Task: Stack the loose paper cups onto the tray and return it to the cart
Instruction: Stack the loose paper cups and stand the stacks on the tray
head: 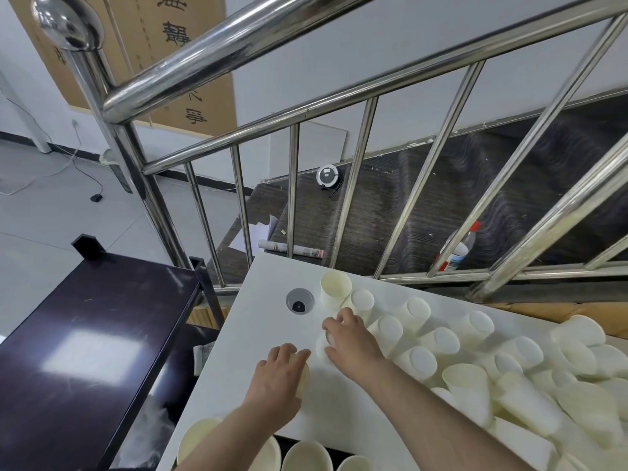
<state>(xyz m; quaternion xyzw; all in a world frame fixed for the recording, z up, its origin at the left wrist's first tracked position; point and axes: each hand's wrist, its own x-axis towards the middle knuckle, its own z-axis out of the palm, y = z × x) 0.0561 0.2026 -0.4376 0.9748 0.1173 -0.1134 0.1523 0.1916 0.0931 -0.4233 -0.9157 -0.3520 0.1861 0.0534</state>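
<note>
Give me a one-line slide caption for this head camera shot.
Both hands, left and right, each grip a paper cup on a white table crowded with loose cups beside a steel railing.

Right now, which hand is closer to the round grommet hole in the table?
Right. The right hand lies just right of the grommet hole; the left hand is nearer the camera, farther off.

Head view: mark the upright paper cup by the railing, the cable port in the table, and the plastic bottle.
upright paper cup [335,288], head view, on its side wall.
cable port [299,300], head view, on its grey ring.
plastic bottle [457,254], head view, on its label.
</note>
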